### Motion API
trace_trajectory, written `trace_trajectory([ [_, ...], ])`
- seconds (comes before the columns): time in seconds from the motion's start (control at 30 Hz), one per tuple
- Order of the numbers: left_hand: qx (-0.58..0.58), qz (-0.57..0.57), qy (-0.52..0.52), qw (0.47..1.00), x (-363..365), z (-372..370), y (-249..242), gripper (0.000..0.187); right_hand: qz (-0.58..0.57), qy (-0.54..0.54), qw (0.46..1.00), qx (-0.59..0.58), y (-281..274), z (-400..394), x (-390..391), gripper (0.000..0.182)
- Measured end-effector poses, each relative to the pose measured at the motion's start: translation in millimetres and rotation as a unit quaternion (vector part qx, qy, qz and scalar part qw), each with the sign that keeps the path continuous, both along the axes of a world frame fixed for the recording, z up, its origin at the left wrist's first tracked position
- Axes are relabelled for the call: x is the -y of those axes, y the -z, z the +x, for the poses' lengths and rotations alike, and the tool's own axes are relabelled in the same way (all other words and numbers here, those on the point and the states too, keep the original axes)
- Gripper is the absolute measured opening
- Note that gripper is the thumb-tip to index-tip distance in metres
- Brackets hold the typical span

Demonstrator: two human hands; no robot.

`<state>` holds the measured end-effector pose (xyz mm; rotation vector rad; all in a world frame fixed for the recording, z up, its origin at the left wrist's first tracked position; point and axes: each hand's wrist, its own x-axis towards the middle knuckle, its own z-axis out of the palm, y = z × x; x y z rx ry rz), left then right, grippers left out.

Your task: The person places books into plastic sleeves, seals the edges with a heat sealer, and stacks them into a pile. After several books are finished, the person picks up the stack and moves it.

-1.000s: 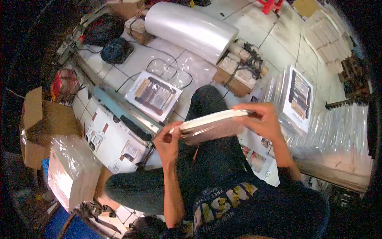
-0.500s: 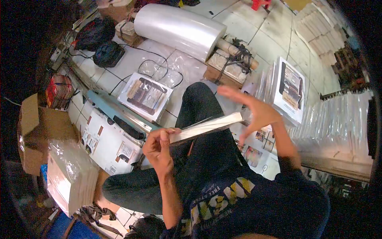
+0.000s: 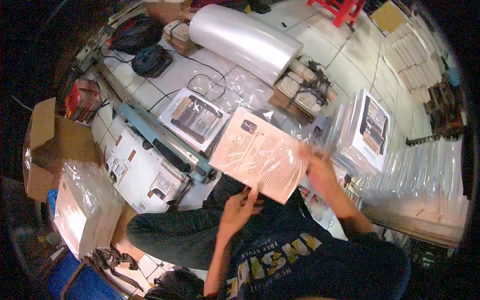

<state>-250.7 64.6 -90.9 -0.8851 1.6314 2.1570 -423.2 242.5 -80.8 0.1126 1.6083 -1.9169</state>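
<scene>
A book in clear plastic wrap is tilted over my lap, its printed cover with a small dark picture facing up. My left hand grips the lower edge, thumb on top and fingers curled beneath. At the book's right edge is my right hand, its slightly blurred fingers closed on that side. Beyond the book's left corner lies a stack of white printed covers on the floor. Next to that stack is a long blue bar sealer.
A large roll of clear plastic film rests on tied bundles ahead. Stacks of wrapped books stand at the right. At the left are an open cardboard box and a wrapped book pile. A red stool is far back.
The book, seen edge-on before, has turned so its cover faces up. My right hand, spread and apart from it earlier, has come onto its right edge. The view has shifted slightly.
</scene>
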Motion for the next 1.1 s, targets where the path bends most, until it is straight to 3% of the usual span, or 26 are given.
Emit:
trace_trajectory([
  [0.03, -0.098, 0.034, -0.127, 0.986, -11.3, 0.0, 16.6, 0.04, -0.004, -0.006, 1.0, -0.003, 2.2, 11.3, 10.0, 0.032],
  [0.07, -0.088, 0.156, -0.252, 0.951, -12.8, -0.8, 15.9, 0.047, -0.058, 0.025, 0.998, 0.009, 4.8, 23.6, 17.3, 0.031],
  [0.1, -0.085, 0.158, -0.26, 0.949, -16.0, -0.8, 14.4, 0.047, -0.109, 0.055, 0.992, 0.027, 6.6, 35.0, 18.2, 0.031],
  [0.17, -0.166, 0.124, -0.387, 0.898, -18.6, -5.0, 11.3, 0.044, -0.109, 0.035, 0.992, 0.059, 10.9, 48.9, 17.7, 0.029],
  [0.23, -0.172, 0.088, -0.442, 0.876, -13.8, -5.6, 29.0, 0.045, -0.114, 0.0, 0.989, 0.09, 21.2, 56.1, 23.8, 0.028],
  [0.3, -0.13, 0.016, -0.406, 0.905, -4.2, 2.5, 36.1, 0.05, -0.062, -0.033, 0.991, 0.116, 28.6, 57.2, 30.4, 0.03],
  [0.33, -0.142, 0.039, -0.422, 0.895, 1.7, 7.7, 39.4, 0.04, -0.051, -0.058, 0.991, 0.107, 25.5, 58.5, 38.3, 0.029],
  [0.47, -0.134, 0.001, -0.497, 0.858, 24.1, 31.3, 57.0, 0.043, 0.043, -0.193, 0.973, 0.115, 49.0, 42.0, 75.1, 0.03],
  [0.57, -0.098, -0.088, -0.517, 0.846, 69.4, 51.5, 55.2, 0.038, 0.044, -0.294, 0.947, 0.117, 61.3, 35.8, 132.0, 0.028],
  [0.63, -0.127, -0.112, -0.541, 0.824, 114.9, 65.4, 66.7, 0.036, 0.05, -0.285, 0.955, 0.06, 64.0, 40.8, 179.9, 0.028],
  [0.7, -0.072, -0.137, -0.542, 0.826, 167.8, 70.6, 68.7, 0.038, -0.071, -0.346, 0.936, 0.012, 89.0, 32.4, 213.4, 0.018],
  [0.77, -0.093, -0.104, -0.544, 0.827, 203.6, 73.0, 56.1, 0.038, 0.079, -0.393, 0.904, -0.148, 76.4, 27.8, 254.2, 0.015],
  [0.87, -0.11, -0.081, -0.544, 0.828, 235.5, 72.8, 54.3, 0.038, -0.012, -0.367, 0.906, -0.211, 87.5, 26.1, 285.5, 0.02],
  [0.9, -0.105, -0.091, -0.543, 0.828, 240.9, 72.5, 59.9, 0.038, -0.012, -0.371, 0.904, -0.213, 94.8, 18.1, 290.4, 0.02],
  [0.97, -0.113, -0.081, -0.545, 0.827, 244.9, 74.1, 74.2, 0.039, 0.047, -0.474, 0.845, -0.244, 102.4, 0.2, 291.3, 0.016],
  [1.0, -0.12, -0.074, -0.542, 0.828, 245.8, 74.4, 82.0, 0.04, 0.041, -0.449, 0.876, -0.171, 107.4, -0.3, 290.8, 0.016],
  [1.1, -0.045, -0.101, -0.517, 0.849, 256.6, 74.4, 99.8, 0.043, 0.059, -0.441, 0.874, -0.197, 117.6, -3.9, 288.1, 0.017],
])
